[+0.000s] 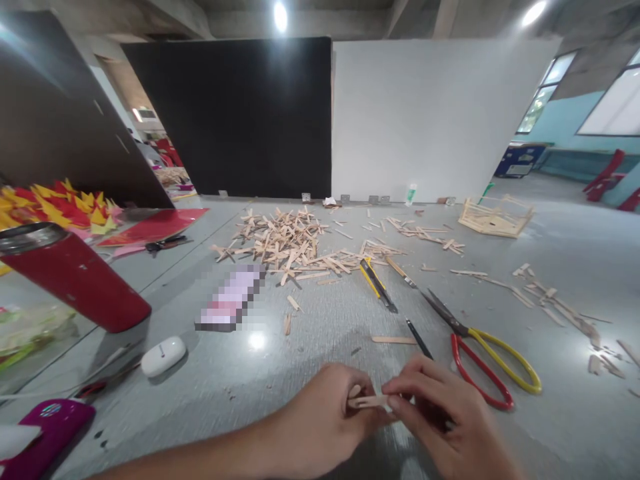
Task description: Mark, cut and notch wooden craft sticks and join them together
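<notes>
Small wooden craft sticks (369, 401) are held between my two hands at the front of the table. My left hand (335, 417) is closed around them, and a rounded stick end shows inside its curled fingers. The thumb and fingertips of my right hand (440, 410) pinch the right end of the sticks. How the sticks are joined is partly hidden by the fingers. Just beyond the right hand lie a black pen-like tool (419, 339) and a single flat stick (393, 340). Scissors (467, 331) with red and yellow handles rest to its right, blades slightly apart.
A pile of wooden sticks (287, 240) spreads across the table's middle. Near it lie a yellow box cutter (379, 285) and a blurred-out phone (231, 297). A small stick frame (496, 217) stands back right. Left are a red tumbler (75, 280), a white case (163, 356) and a purple device (47, 437).
</notes>
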`<state>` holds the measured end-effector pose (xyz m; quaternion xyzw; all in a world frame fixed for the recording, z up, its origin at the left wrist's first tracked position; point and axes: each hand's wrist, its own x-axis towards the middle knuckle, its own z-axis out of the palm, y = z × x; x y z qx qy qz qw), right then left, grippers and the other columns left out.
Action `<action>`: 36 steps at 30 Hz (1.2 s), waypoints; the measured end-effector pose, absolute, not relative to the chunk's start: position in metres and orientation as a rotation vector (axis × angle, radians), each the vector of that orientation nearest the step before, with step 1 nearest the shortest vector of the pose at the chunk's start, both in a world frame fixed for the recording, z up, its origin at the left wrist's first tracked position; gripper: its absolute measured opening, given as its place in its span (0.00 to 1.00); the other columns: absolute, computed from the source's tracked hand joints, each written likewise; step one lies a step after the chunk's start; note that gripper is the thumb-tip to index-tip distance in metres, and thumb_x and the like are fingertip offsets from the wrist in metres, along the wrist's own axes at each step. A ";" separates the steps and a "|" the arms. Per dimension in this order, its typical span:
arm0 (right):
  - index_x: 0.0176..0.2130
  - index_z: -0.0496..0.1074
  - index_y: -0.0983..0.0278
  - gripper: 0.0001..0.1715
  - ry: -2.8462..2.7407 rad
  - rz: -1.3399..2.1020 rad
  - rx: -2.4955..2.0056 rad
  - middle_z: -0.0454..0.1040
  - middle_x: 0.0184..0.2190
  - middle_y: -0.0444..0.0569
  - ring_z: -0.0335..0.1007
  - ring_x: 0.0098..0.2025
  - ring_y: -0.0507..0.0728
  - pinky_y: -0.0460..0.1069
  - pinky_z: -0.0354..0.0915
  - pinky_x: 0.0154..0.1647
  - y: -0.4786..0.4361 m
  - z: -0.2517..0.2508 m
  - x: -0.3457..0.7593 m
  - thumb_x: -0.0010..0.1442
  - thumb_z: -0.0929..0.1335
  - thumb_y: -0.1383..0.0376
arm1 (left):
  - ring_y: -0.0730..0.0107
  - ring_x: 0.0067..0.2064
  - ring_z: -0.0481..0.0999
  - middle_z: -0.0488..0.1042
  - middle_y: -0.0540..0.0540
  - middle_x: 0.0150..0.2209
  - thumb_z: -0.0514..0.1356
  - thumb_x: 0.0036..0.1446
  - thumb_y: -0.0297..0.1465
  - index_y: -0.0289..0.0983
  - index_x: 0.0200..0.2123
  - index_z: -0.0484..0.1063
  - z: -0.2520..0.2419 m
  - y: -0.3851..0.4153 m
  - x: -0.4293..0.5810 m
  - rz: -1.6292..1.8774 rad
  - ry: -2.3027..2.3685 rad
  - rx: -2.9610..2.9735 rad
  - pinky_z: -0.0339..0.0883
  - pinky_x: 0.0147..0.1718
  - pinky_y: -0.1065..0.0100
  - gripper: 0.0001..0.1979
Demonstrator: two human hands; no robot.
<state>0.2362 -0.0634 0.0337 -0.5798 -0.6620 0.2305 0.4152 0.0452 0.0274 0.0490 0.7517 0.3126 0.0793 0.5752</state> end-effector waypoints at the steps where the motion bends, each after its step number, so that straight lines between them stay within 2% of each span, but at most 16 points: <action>1: 0.36 0.81 0.57 0.14 -1.616 0.644 -1.471 0.73 0.30 0.44 0.65 0.25 0.51 0.46 0.57 0.24 -0.062 0.036 0.236 0.72 0.68 0.59 | 0.73 0.28 0.55 0.56 0.57 0.24 0.62 0.64 0.38 0.38 0.26 0.63 0.048 0.027 0.045 0.187 0.744 1.770 0.47 0.24 0.68 0.17; 4: 0.35 0.76 0.59 0.17 -1.357 0.783 -1.535 0.69 0.24 0.41 0.60 0.21 0.50 0.45 0.54 0.20 -0.057 0.044 0.244 0.72 0.67 0.53 | 0.73 0.26 0.63 0.62 0.55 0.24 0.59 0.64 0.36 0.38 0.27 0.65 0.044 0.030 0.045 0.212 0.765 1.720 0.52 0.25 0.70 0.14; 7: 0.38 0.74 0.61 0.21 -1.160 0.803 -1.529 0.74 0.25 0.42 0.58 0.18 0.48 0.43 0.57 0.17 -0.051 0.051 0.259 0.68 0.70 0.46 | 0.74 0.22 0.70 0.73 0.51 0.27 0.58 0.65 0.40 0.38 0.31 0.68 0.040 0.037 0.043 0.191 0.762 1.512 0.58 0.22 0.71 0.14; 10: 0.42 0.75 0.63 0.24 -1.129 0.816 -1.530 0.75 0.25 0.43 0.60 0.17 0.48 0.42 0.57 0.14 -0.047 0.053 0.268 0.66 0.71 0.44 | 0.80 0.18 0.64 0.79 0.48 0.32 0.62 0.62 0.43 0.37 0.34 0.68 0.036 0.046 0.039 0.175 0.775 1.335 0.49 0.17 0.73 0.15; 13: 0.44 0.76 0.63 0.24 -1.128 0.859 -1.528 0.77 0.26 0.44 0.63 0.16 0.47 0.42 0.62 0.15 -0.046 0.050 0.268 0.67 0.71 0.45 | 0.83 0.18 0.58 0.76 0.53 0.29 0.66 0.59 0.41 0.37 0.40 0.68 0.034 0.054 0.037 0.213 0.785 1.236 0.44 0.17 0.74 0.15; 16: 0.42 0.77 0.64 0.23 -1.135 0.909 -1.495 0.77 0.23 0.44 0.69 0.18 0.49 0.43 0.69 0.19 -0.044 0.045 0.264 0.66 0.74 0.46 | 0.82 0.18 0.55 0.68 0.59 0.26 0.63 0.63 0.38 0.37 0.45 0.69 0.033 0.058 0.037 0.260 0.795 1.200 0.42 0.17 0.73 0.13; 19: 0.40 0.77 0.63 0.24 -1.160 0.894 -1.455 0.78 0.25 0.44 0.72 0.19 0.51 0.43 0.70 0.18 -0.043 0.042 0.264 0.65 0.74 0.45 | 0.82 0.18 0.54 0.64 0.59 0.25 0.60 0.66 0.36 0.35 0.43 0.73 0.032 0.059 0.038 0.262 0.803 1.186 0.41 0.17 0.72 0.10; 24: 0.35 0.73 0.61 0.22 -1.286 0.845 -1.531 0.75 0.26 0.42 0.71 0.21 0.49 0.42 0.68 0.21 -0.044 0.039 0.267 0.72 0.69 0.48 | 0.83 0.17 0.57 0.70 0.56 0.27 0.62 0.64 0.35 0.34 0.40 0.74 0.032 0.057 0.038 0.228 0.815 1.208 0.43 0.16 0.72 0.09; 28: 0.34 0.71 0.60 0.22 -1.375 0.884 -1.580 0.73 0.24 0.41 0.71 0.21 0.50 0.43 0.66 0.21 -0.046 0.038 0.265 0.74 0.66 0.49 | 0.83 0.18 0.59 0.75 0.53 0.28 0.66 0.60 0.35 0.34 0.38 0.75 0.032 0.055 0.038 0.192 0.827 1.236 0.47 0.17 0.73 0.10; 36: 0.33 0.68 0.58 0.20 -1.671 0.769 -1.664 0.71 0.22 0.40 0.71 0.21 0.52 0.46 0.63 0.22 -0.049 0.036 0.266 0.77 0.62 0.55 | 0.80 0.17 0.58 0.68 0.58 0.23 0.64 0.59 0.33 0.36 0.38 0.72 0.027 0.051 0.040 0.169 0.864 1.327 0.51 0.17 0.73 0.07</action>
